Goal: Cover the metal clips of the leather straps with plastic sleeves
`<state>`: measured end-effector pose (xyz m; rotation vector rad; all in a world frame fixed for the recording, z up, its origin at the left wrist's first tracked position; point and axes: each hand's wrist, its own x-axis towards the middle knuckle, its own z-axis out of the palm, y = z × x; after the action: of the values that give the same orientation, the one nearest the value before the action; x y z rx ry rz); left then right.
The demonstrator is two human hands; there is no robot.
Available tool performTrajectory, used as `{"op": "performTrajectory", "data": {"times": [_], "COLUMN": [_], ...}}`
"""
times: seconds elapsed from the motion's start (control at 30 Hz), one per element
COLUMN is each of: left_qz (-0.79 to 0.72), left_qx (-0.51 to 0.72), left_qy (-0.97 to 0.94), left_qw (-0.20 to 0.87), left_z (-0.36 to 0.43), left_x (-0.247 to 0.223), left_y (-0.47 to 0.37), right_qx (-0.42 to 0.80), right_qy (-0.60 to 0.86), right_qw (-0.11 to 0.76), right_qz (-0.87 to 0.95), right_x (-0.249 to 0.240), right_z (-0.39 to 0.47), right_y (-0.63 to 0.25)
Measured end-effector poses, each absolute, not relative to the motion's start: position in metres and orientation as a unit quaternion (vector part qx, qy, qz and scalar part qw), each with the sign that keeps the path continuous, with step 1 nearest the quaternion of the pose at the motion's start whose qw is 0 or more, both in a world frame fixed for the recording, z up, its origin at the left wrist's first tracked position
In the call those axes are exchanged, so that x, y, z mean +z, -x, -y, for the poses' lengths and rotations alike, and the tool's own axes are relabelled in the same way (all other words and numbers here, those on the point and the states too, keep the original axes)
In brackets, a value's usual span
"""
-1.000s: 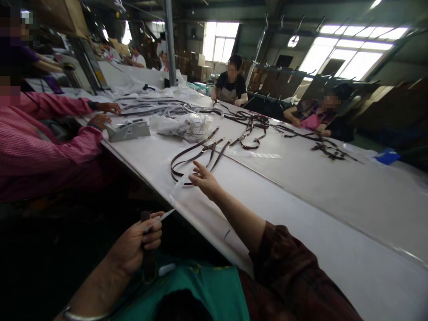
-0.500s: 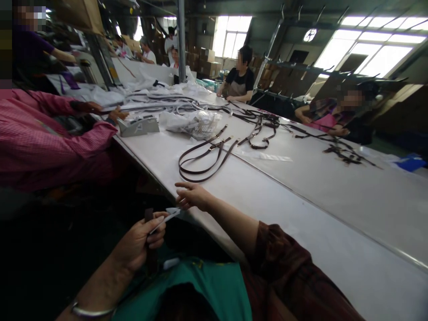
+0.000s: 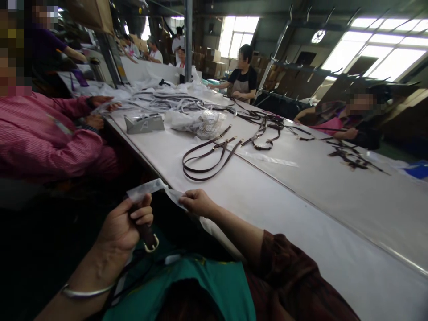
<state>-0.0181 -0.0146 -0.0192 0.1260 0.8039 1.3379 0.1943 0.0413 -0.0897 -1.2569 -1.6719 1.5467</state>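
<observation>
The left hand (image 3: 125,223) is closed in a firm grip around a dark brown strap (image 3: 147,235), held low over the lap, off the near edge of the white tabletop (image 3: 301,209). A brass-coloured buckle (image 3: 152,244) hangs at the strap's lower end, just below the fingers. The thumb and forefinger of the same hand also pinch one end of a thin clear plastic sleeve (image 3: 147,188). The right hand (image 3: 197,203) is closed in a pinch on the other end of that sleeve, at the tabletop's edge, so the sleeve spans between the two hands. Whether the strap already sits inside the sleeve cannot be told; the view there is dim. A metal bangle (image 3: 85,292) circles the left wrist.

On the tabletop beyond the right hand lies a looped bundle of brown straps (image 3: 207,158), well apart from both hands. Farther along sit a heap of clear plastic bags (image 3: 200,122) and a grey tape dispenser (image 3: 143,123). A co-worker's pink sleeve (image 3: 50,142) rests at the left edge, and more dark straps (image 3: 264,129) lie scattered toward the far side, where other people are seated.
</observation>
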Motion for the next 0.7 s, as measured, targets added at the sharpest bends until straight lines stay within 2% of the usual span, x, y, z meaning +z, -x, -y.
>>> {"op": "performTrajectory", "data": {"times": [0.1,0.23,0.37,0.5,0.7], "left_qz": [-0.326,-0.390,-0.506,-0.566,-0.558], "left_qx": [0.669,0.638,0.480,0.325,0.211], "left_qy": [-0.079,-0.225,-0.446,-0.589,-0.617], "left_qw": [0.663,0.624,0.562,0.477,0.513], "left_z": [0.018,0.029,0.034,0.028,0.027], "left_x": [-0.024,-0.031,-0.034,-0.037,-0.048], "left_y": [0.025,0.022,0.009,0.005,0.017], "right_qx": [0.587,0.548,0.496,0.380,0.270], "right_qy": [0.499,0.520,0.439,0.358,0.363], "right_qw": [0.207,0.118,0.082,0.055,0.006], "right_qz": [0.603,0.644,0.745,0.851,0.892], "right_x": [-0.079,-0.061,-0.043,-0.022,0.004], "right_z": [-0.035,-0.026,-0.022,-0.023,-0.045], "right_y": [-0.197,-0.202,-0.201,-0.203,-0.225]}}
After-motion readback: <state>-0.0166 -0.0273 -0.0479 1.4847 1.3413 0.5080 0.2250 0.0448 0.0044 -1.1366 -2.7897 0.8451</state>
